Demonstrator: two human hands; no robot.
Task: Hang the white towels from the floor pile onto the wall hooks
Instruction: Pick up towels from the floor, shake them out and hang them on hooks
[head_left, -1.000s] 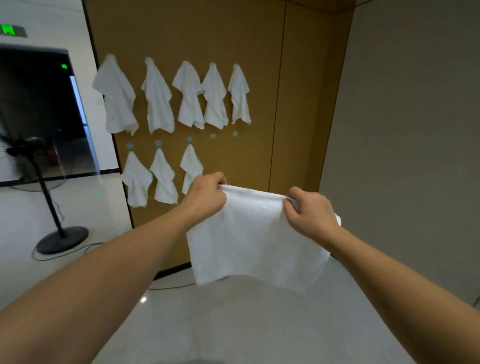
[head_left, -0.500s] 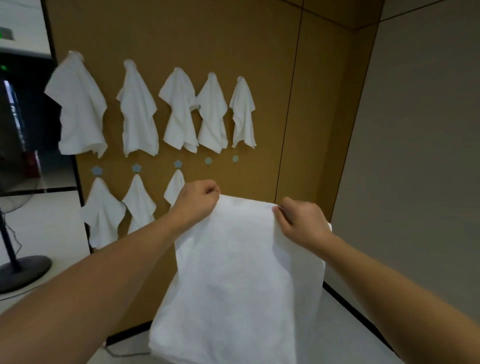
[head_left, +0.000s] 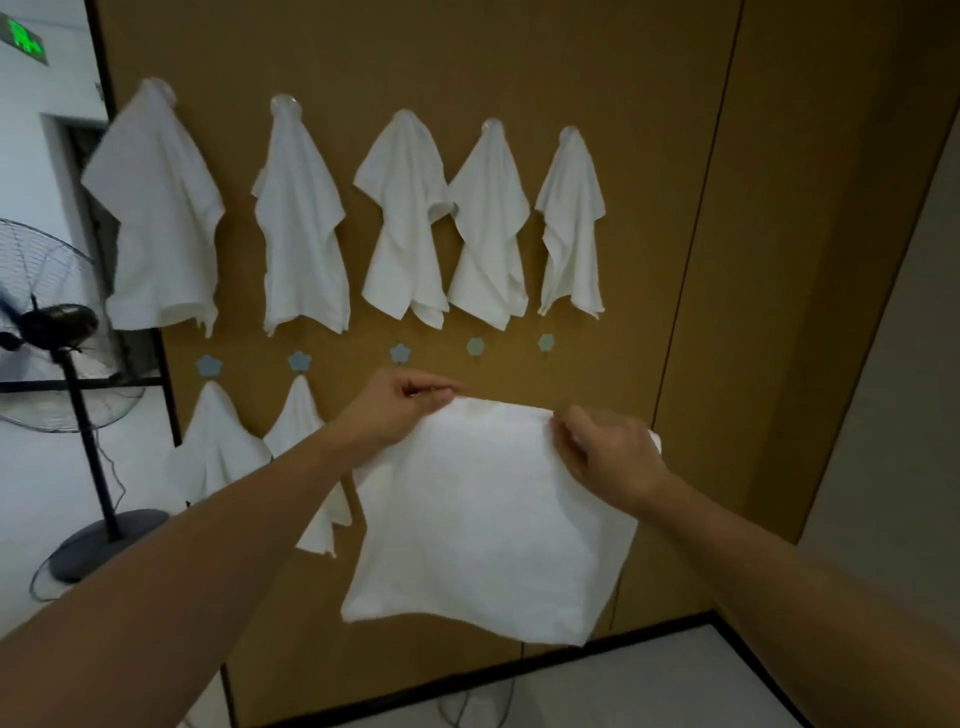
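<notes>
I hold a white towel (head_left: 488, 525) spread flat in front of the brown wall. My left hand (head_left: 400, 410) pinches its upper left corner and my right hand (head_left: 605, 452) grips its upper right edge. Several white towels (head_left: 400, 218) hang from the upper row of hooks. In the lower row of blue flower-shaped hooks, two towels (head_left: 218, 447) hang at the left. Two lower hooks, one (head_left: 475, 346) and another (head_left: 546, 342), are bare, just above the held towel. A third lower hook (head_left: 400, 353) sits right above my left hand. The floor pile is out of view.
A black standing fan (head_left: 47, 332) stands at the left on the pale floor. The brown wall panel (head_left: 675, 208) meets a grey wall (head_left: 893, 364) at the right. A cable (head_left: 467, 706) lies along the skirting below.
I have moved closer to the wall and lifted the towel, so its top edge now sits just under the lower row of hooks. Both hands keep their grip.
</notes>
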